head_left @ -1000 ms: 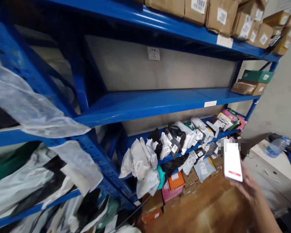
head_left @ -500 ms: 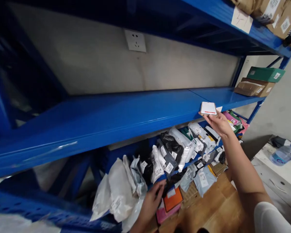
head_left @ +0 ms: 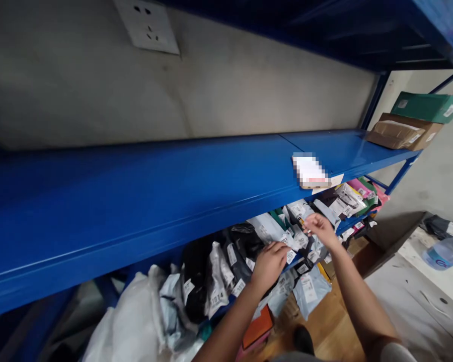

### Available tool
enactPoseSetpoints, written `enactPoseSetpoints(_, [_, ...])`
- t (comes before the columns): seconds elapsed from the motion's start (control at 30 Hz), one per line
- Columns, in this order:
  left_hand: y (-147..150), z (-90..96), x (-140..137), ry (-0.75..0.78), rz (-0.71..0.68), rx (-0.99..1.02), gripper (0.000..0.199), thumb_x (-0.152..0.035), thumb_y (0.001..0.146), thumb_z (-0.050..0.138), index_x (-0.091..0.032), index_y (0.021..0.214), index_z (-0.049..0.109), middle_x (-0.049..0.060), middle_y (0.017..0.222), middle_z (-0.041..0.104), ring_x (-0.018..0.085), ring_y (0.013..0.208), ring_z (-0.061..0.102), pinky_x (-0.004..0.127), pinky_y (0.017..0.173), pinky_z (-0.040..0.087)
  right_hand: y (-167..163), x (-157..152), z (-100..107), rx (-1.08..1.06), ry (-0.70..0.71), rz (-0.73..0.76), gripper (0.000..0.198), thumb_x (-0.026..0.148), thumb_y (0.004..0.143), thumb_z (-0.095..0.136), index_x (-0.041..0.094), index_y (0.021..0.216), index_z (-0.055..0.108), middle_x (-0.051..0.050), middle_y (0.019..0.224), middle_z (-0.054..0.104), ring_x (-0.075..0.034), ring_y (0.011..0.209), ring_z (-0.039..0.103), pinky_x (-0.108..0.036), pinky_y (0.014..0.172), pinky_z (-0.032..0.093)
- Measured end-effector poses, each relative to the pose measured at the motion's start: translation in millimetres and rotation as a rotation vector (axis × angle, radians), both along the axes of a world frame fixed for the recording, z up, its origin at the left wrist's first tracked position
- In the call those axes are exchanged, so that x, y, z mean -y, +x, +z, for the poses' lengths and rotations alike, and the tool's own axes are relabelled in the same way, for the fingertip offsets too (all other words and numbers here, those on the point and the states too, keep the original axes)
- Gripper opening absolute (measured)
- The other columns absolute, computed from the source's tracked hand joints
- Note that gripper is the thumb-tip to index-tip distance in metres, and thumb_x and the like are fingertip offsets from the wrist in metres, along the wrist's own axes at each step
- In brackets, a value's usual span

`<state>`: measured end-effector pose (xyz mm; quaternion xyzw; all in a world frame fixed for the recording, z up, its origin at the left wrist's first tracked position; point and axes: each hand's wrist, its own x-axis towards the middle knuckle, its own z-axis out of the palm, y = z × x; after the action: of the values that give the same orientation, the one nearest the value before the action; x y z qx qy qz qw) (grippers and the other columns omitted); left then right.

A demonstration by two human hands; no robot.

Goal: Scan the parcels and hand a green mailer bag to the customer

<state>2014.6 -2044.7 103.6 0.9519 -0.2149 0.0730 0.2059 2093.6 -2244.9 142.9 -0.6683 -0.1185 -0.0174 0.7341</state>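
White wall socket [head_left: 146,25] sat top left on the grey wall, above the long blue metal shelf [head_left: 136,191], which ran across w/ most of its top bare. Below it, lower shelf packed w/ soft plastic mailer bags [head_left: 219,281], white, grey & black, each w/ a small number label; a big white bag [head_left: 128,322] bulged at the bottom left.

Left hand [head_left: 270,261] came in from the bottom, fingers curled down over the row of labelled parcels, touching a white one near the middle of the row; couldn't tell if it had a real grip or just pressed on top. Right hand [head_left: 319,229] just beside it, a bit higher, fingertips pinched on the edge of a small white-labelled parcel [head_left: 300,211] in that same row.

Up on the blue shelf's front edge, above the right hand & apart from it, lay the flat white phone [head_left: 309,172], screen blurred, nobody holding it. Far right end of that shelf: brown cardboard box [head_left: 400,134] w/ a green box [head_left: 426,106] stacked on top. Bottom right, clear water bottle [head_left: 445,251] lay on the white counter [head_left: 411,296].
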Motion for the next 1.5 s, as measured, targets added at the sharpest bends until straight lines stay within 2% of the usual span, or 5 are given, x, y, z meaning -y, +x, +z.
enactPoseSetpoints(0.23, [61, -20.3, 28, 0.29, 0.043, -0.181, 0.035, -0.007, 0.081, 0.064, -0.019, 0.114, 0.07, 0.012, 0.12, 0.07, 0.031, 0.121, 0.06, 0.056, 0.116, 0.036, 26, -29, -108, -0.043, -0.264, 0.019, 0.028, 0.034, 0.093, 0.043, 0.019, 0.1, 0.065, -0.014, 0.105, 0.078, -0.024, 0.092, 0.075, -0.04, 0.082, 0.062])
enactPoseSetpoints(0.4, [52, -30.4, 20, 0.384, 0.166, -0.182, 0.031, -0.013, 0.084, 0.064, -0.019, 0.114, 0.067, 0.012, 0.12, 0.066, 0.03, 0.12, 0.057, 0.046, 0.104, 0.047, 54, -41, -106, -0.022, -0.639, 0.163, 0.034, 0.007, 0.091, 0.047, 0.014, 0.115, 0.069, -0.012, 0.12, 0.074, -0.022, 0.116, 0.068, -0.037, 0.107, 0.051])
enactPoseSetpoints(0.7, [38, -58.4, 36, 0.441, 0.445, -0.096, 0.034, -0.016, 0.083, 0.065, -0.018, 0.116, 0.067, 0.012, 0.125, 0.063, 0.033, 0.123, 0.055, 0.056, 0.112, 0.041, 96, -95, -92, -0.212, -1.256, 0.261, 0.023, 0.03, 0.097, 0.063, 0.012, 0.112, 0.068, -0.01, 0.116, 0.071, -0.023, 0.107, 0.069, -0.046, 0.094, 0.059])
enactPoseSetpoints(1.33, [35, -63.1, 41, 0.404, 0.525, -0.152, 0.037, -0.022, 0.083, 0.071, -0.016, 0.119, 0.067, 0.014, 0.132, 0.059, 0.032, 0.126, 0.05, 0.049, 0.112, 0.041, 81, -46, -91, 0.223, -1.132, 0.282, 0.022, 0.02, 0.103, 0.045, 0.013, 0.111, 0.065, -0.01, 0.115, 0.071, -0.019, 0.109, 0.067, -0.037, 0.099, 0.052])
enactPoseSetpoints(1.5, [42, -52.2, 61, 0.378, 0.603, -0.254, 0.048, -0.053, 0.088, 0.065, -0.023, 0.125, 0.067, 0.016, 0.135, 0.056, 0.039, 0.129, 0.046, 0.059, 0.107, 0.041, 83, -50, -96, 0.136, -1.205, 0.288, 0.035, 0.032, 0.104, 0.046, 0.01, 0.13, 0.057, -0.012, 0.104, 0.074, -0.022, 0.094, 0.072, -0.043, 0.091, 0.056])
